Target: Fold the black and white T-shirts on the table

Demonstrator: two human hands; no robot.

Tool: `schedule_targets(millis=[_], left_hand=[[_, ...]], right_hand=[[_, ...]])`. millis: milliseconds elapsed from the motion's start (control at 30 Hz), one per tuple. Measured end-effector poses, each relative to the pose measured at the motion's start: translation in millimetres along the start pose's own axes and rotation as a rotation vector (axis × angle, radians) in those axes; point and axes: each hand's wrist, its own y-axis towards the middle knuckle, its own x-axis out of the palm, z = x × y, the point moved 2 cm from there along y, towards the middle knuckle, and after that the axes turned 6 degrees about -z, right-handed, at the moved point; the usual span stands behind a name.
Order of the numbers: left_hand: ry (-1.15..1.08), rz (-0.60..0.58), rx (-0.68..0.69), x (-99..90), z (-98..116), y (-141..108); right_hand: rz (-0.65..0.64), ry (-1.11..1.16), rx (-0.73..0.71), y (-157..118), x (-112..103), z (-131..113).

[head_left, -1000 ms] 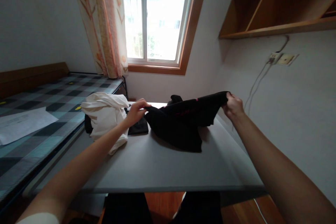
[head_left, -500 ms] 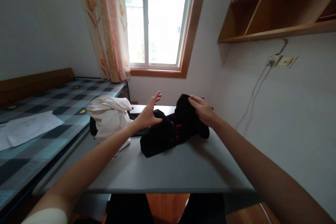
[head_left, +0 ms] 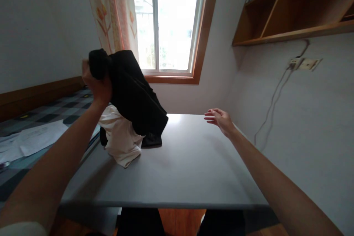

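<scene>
Left hand (head_left: 98,84) grasping the upper end of a black cloth (head_left: 135,96), raised over the left part of the table (head_left: 188,169). The cloth extends from the grip toward the person's right and downward; its long axis runs obliquely, from the bunched end at the fist to a squarer lower end nearer the middle of the table. The left hand is the nearer of the two, being in contact with the cloth. The right hand (head_left: 219,120), its fingers loosely extended and holding nothing, hovers over the right part of the table, well apart from the cloth's lower end; gray tabletop shows between them.

Immediately below the cloth lies a crumpled white cloth (head_left: 120,138), partly covered in this view; whether the two touch cannot be told. Beside it, on the right, a flat dark item (head_left: 152,142) rests under the hanging lower end. These two are the nearest obstacles to a downward path on this side.

Farther left, beyond the forearm, papers (head_left: 41,138) lie on a bed (head_left: 77,103) with a checked cover. Behind the raised cloth hangs a patterned curtain (head_left: 114,14), beside a window (head_left: 177,18). On the right wall, a wooden shelf (head_left: 293,25) is mounted above a socket (head_left: 304,63).
</scene>
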Motion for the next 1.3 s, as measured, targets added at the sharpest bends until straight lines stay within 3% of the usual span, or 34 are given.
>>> schedule_targets(millis=[33, 100, 200, 267, 333, 433, 500, 600, 733, 800, 867, 1000, 1033, 1167, 1300], left_hand=[[0.118, -0.073, 0.028, -7.7, -5.2, -3.7], [0.308, -0.334, 0.091, -11.0, -15.1, -29.1], [0.397, -0.899, 0.094, 3.4, -38.7, -89.8], [0.397, -1.044, -0.005, 11.1, -58.0, -119.7], [0.366, -1.075, -0.040, 14.3, -72.3, -131.4], [0.287, -1.109, -0.084, 12.3, -76.7, -122.2], [0.294, -1.103, -0.168, 8.6, -68.8, -107.2], [0.468, -0.987, -0.231, 4.2, -45.8, -84.3], [0.572, -0.809, -0.022, 14.0, -9.8, -64.5], [0.530, -0.788, 0.106, 27.9, 2.7, -62.2], [0.491, -0.881, 0.185, 46.1, 8.5, -68.2], [0.489, -1.309, 0.244, 79.0, 4.6, -108.8], [0.518, -1.369, 0.271, 83.4, 2.5, -121.0], [0.552, -1.335, 0.451, 87.3, -4.6, -151.0], [0.488, -1.342, 0.484, 79.5, -20.6, -143.9]], right_hand=[[0.016, -0.018, 0.042, 0.7, -4.0, 10.9], [0.025, -0.043, 0.110, 1.8, -7.1, 30.9], [-0.007, -0.072, 0.174, 3.4, -2.5, 54.5], [-0.039, -0.096, 0.202, 4.2, 3.1, 65.8], [-0.078, -0.117, 0.208, 5.0, 8.1, 74.1], [-0.113, -0.128, 0.180, 7.8, 11.3, 83.3], [-0.096, -0.124, 0.173, 11.1, 10.5, 89.3], [-0.037, -0.116, 0.170, 17.7, 9.4, 97.9], [0.037, -0.109, 0.140, 27.8, 14.2, 106.8], [0.061, -0.115, 0.126, 32.5, 18.6, 111.4], [0.082, -0.136, 0.106, 36.2, 22.3, 117.6], [0.123, -0.206, 0.037, 37.9, 24.0, 135.4], [0.135, -0.230, 0.007, 37.0, 23.3, 139.8], [0.125, -0.348, -0.132, 29.9, 19.6, 149.9], [0.054, -0.422, -0.199, 21.6, 15.2, 149.6]])
